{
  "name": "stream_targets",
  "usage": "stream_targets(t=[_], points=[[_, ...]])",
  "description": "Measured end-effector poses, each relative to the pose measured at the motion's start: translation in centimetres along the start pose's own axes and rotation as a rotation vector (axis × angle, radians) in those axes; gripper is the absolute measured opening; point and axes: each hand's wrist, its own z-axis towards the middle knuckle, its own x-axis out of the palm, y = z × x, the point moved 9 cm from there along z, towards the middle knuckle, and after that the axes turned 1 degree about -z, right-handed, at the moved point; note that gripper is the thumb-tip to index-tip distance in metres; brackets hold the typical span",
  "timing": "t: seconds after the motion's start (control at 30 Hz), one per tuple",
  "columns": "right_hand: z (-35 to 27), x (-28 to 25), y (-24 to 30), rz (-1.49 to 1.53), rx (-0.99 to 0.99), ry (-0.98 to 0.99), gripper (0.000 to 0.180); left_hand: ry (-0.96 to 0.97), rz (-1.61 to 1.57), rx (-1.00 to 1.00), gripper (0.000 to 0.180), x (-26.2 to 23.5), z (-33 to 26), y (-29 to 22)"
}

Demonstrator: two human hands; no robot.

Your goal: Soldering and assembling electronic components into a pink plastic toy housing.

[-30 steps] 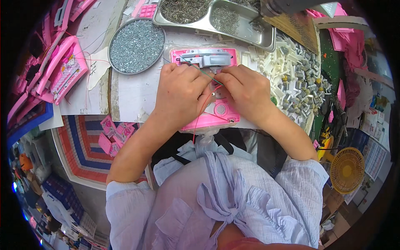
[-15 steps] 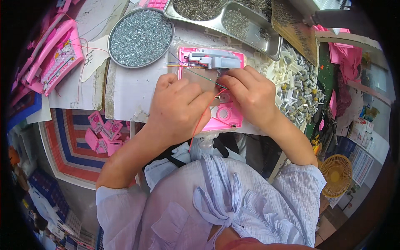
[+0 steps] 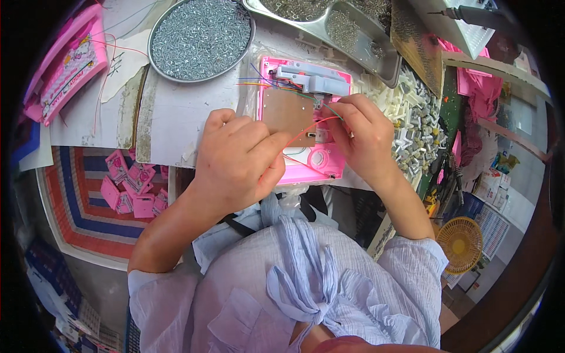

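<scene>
A pink plastic housing lies on the table in front of me. Inside it are a brown board and a pale grey mechanism along the far side. My left hand is closed at the near left of the board, and a red wire runs out of its fingers. That wire stretches across the board to my right hand, which pinches it near the housing's right side. A green wire also reaches the right fingertips. Other thin wires stick out leftward over the housing's edge. Both sets of fingertips are partly hidden.
A round tray of small screws stands at the far left, beside a divided metal tray of small parts. White and metal pieces are heaped to the right. Pink parts lie in a striped container below the table's left edge.
My hands have moved apart, uncovering the brown board. The red wire now spans between them. The whole view has shifted slightly.
</scene>
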Motion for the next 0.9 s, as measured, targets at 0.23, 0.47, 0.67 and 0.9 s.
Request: stream_targets(t=[0.23,0.47,0.67,0.9], points=[[0.1,-0.4,1.1,-0.019,-0.135,-0.072,0.034,-0.018,0.016,0.002,0.024,0.4,-0.5,0.2],[0.7,-0.3,1.0,-0.033,-0.196,-0.062,0.035,-0.026,-0.035,0.007,0.023,0.1,-0.4,0.2],[0.5,0.1,0.9,-0.016,-0.216,-0.062,0.035,-0.016,-0.031,-0.001,0.022,0.2,-0.4,0.3],[1.1,0.1,1.2,-0.011,-0.257,-0.002,0.035,-0.030,-0.031,-0.005,0.024,-0.5,-0.1,0.3]])
